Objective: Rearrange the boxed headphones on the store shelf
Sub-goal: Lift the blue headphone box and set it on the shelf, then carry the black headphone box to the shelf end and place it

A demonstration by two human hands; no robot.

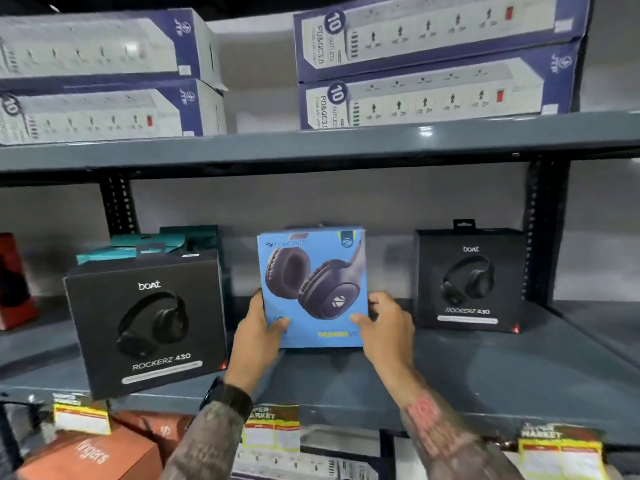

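Observation:
A blue headphone box (313,271) stands upright in the middle of the grey shelf (450,375), its front facing me. My left hand (254,336) grips its lower left edge and my right hand (386,329) grips its lower right edge, thumbs on the front. A black boat Rockerz 430 box (149,323) stands at the shelf's front left, slightly turned. A second black Rockerz 430 box (471,278) stands further back on the right. Another box edge shows just behind the blue one.
Teal boxes (166,242) lie behind the left black box, and a red box (14,282) sits at the far left. White-and-blue power strip boxes (436,64) are stacked on the upper shelf. Orange boxes (90,455) and price tags (270,429) are below.

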